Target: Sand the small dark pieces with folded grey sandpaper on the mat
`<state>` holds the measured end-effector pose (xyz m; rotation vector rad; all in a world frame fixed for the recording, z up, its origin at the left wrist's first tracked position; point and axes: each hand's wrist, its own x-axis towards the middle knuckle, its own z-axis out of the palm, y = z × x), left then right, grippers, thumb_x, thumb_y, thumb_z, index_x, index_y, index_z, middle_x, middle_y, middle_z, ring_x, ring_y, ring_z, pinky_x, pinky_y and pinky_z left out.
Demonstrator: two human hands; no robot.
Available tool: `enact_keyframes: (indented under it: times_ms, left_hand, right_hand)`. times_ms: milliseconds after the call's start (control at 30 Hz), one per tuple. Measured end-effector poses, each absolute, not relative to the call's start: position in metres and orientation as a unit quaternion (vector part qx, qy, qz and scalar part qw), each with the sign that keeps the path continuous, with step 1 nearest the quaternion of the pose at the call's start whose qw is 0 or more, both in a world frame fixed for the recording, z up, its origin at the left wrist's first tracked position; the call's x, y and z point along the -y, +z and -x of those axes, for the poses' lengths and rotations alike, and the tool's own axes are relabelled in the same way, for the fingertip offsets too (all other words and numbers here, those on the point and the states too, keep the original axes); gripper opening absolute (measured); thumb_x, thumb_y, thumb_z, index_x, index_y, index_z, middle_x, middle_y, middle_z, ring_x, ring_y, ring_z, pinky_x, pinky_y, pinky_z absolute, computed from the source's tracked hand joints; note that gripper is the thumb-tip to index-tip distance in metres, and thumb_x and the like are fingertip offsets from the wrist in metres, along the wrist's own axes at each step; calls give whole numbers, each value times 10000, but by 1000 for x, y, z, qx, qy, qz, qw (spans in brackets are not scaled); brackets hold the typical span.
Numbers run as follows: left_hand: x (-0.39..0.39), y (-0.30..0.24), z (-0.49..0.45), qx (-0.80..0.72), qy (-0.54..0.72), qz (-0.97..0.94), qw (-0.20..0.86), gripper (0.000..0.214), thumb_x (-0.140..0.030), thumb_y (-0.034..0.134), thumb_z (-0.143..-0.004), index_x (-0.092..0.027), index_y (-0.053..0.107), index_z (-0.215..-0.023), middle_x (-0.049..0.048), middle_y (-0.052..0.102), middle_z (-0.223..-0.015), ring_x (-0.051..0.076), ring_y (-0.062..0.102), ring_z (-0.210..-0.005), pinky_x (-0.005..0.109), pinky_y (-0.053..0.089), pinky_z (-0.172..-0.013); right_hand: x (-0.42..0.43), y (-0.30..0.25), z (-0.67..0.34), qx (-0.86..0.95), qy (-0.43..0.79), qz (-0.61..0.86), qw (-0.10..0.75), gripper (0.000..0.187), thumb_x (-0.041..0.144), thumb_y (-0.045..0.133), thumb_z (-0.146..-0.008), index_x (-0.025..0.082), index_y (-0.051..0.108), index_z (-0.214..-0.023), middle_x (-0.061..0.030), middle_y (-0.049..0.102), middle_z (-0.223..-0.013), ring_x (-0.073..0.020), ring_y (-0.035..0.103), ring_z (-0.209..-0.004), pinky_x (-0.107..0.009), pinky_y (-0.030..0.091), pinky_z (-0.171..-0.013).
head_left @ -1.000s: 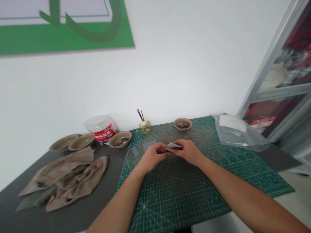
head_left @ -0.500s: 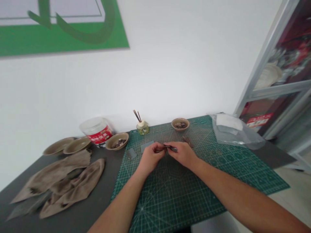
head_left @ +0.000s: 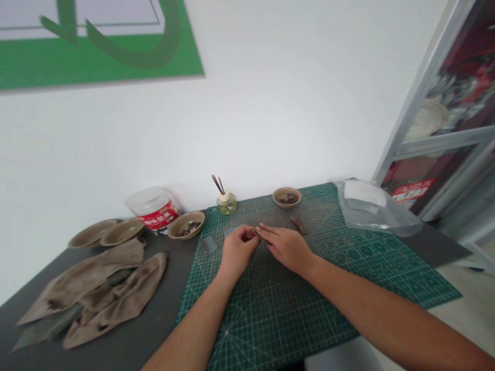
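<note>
Over the green cutting mat, my left hand pinches with thumb and fingers. My right hand meets it at the fingertips, its fingers pressed together over the left ones. Between them is a small dark thing, mostly hidden by the fingers. A blue-grey flat piece lies partly covered behind my left hand, and a small grey rectangular plate rests to its left. Just beyond my right hand is a brown strip. A bowl with dark bits stands farther back.
To the left are a second bowl of dark bits, a jar with a red label, two more bowls and crumpled brown cloths. A reed diffuser stands by the wall. At right lies a clear plastic bag.
My right fingers have straightened and moved slightly left over the left fingertips. The dark thing that showed at my right fingers is now mostly hidden.
</note>
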<state>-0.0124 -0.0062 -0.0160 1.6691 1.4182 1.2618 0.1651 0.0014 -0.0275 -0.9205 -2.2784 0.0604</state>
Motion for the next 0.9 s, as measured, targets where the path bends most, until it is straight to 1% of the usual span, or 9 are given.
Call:
enact_keyframes:
  times_ms: [100, 200, 333, 433, 700, 900]
  left_hand:
    - [7, -16, 12, -529, 493, -612, 320, 181, -290, 680, -712, -143, 680, -818, 29, 698, -757, 144, 616, -676, 239, 467, -635]
    - [8, -17, 11, -524, 506, -608, 317, 178, -294, 694, -713, -145, 672, -809, 29, 696, -743, 143, 621, -671, 237, 470, -630]
    - [9, -17, 10, -518, 515, -607, 314, 176, -301, 683, -731, -154, 674, -826, 29, 702, -754, 145, 630, -674, 241, 479, -633]
    - [10, -15, 8, -528, 513, -610, 293, 160, -303, 684, -735, -157, 676, -802, 24, 699, -743, 143, 628, -676, 237, 476, -631]
    - [12, -13, 4, -535, 513, -613, 275, 161, -294, 690, -733, -165, 676, -828, 18, 704, -755, 139, 634, -679, 231, 479, -628]
    - [13, -14, 3, -532, 509, -623, 266, 131, -265, 674, -736, -171, 681, -827, 10, 698, -735, 135, 627, -658, 226, 475, -607]
  right_hand:
    - [0, -29, -163, 869, 6, 370, 327, 487, 114, 446, -896, 166, 469, -1380, -88, 526, -1366, -184, 555, -1203, -335, 462, -1016]
    - [2, -29, -161, 871, -5, 375, 318, 508, 114, 429, -897, 153, 433, -1404, -92, 476, -1408, -189, 539, -1221, -333, 468, -1009]
    - [4, -27, -160, 864, -1, 399, 307, 562, 75, 433, -859, 142, 413, -1417, -98, 464, -1416, -202, 557, -1200, -343, 477, -1001]
    - [5, -26, -160, 868, -3, 396, 301, 577, 71, 429, -850, 132, 402, -1423, -102, 444, -1429, -212, 566, -1189, -352, 484, -993]
    - [4, -26, -161, 860, 8, 401, 316, 594, 80, 451, -835, 157, 406, -1423, -88, 454, -1425, -210, 569, -1186, -343, 497, -978]
    - [5, -25, -161, 856, 25, 397, 331, 583, 76, 460, -836, 162, 422, -1411, -87, 484, -1404, -195, 563, -1194, -340, 482, -999]
